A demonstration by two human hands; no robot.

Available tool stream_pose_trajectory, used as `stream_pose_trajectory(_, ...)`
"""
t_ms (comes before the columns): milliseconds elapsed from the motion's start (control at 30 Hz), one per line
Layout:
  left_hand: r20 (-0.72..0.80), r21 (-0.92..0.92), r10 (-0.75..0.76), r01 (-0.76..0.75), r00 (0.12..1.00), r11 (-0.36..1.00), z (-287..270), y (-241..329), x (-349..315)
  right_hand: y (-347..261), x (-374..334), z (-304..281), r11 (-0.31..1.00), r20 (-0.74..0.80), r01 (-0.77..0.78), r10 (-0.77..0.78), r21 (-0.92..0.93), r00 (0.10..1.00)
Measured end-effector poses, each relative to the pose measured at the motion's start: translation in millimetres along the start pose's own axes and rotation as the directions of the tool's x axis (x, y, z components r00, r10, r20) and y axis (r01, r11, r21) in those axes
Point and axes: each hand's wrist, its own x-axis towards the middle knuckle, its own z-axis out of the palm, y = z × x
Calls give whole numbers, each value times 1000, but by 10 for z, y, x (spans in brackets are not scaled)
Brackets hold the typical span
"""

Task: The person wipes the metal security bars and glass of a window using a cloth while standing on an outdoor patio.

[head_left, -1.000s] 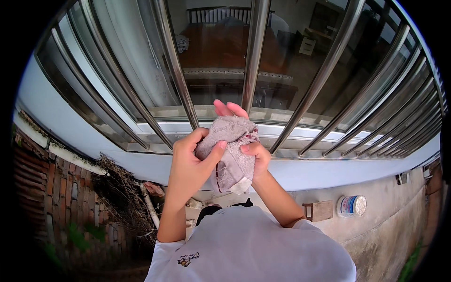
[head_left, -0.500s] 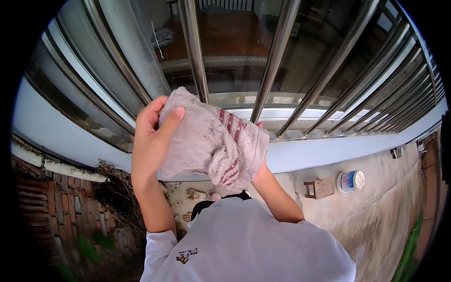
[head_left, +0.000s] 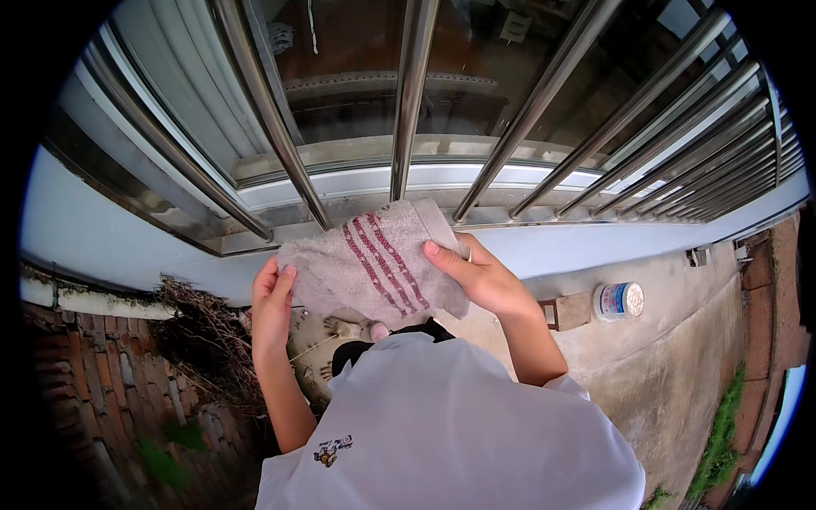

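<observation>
A greyish-pink towel (head_left: 340, 272) with dark red stripes is stretched between my hands, in front of the window bars. My left hand (head_left: 274, 297) pinches its left edge, thumb on top. At the right end my right hand (head_left: 480, 276) grips the towel near its hemmed edge, the thumb lying over the cloth and the fingers mostly hidden behind. The towel's lower part hangs down just above my shirt.
Metal window bars (head_left: 412, 110) rise in front of the glass, above a white wall (head_left: 544, 255). A small wooden stool (head_left: 571, 311) and a white bucket (head_left: 619, 301) stand on the concrete at right. Dry twigs (head_left: 204, 340) and bricks (head_left: 106, 382) lie at left.
The towel has gone from bunched and tilted to spread out flatter, its stripes now fully showing. My left hand has lowered; my right hand has come out from behind the cloth, its thumb on top.
</observation>
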Motion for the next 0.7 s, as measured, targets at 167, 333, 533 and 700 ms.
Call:
stream_pose_trajectory(167, 95, 181, -1, -16, 995, 983, -335, -516, -9, -328, 156, 258, 901, 176, 160, -96, -403, 980)
stream_pose_trajectory(333, 115, 177, 28, -48, 993, 983, -482, -661, -46, -538, 394, 422, 699, 226, 281, -173, -658, 959)
stream_pose_trajectory(533, -41, 534, 290, -224, 956, 815, -484, -347, -247, -631, 562, 693, 535, 322, 420, -270, -733, 907)
stream_pose_trajectory(700, 245, 200, 367, -418, 897, 886, 39, 40, -542, -194, 769, 847, 870, 406, 264, -82, -416, 910)
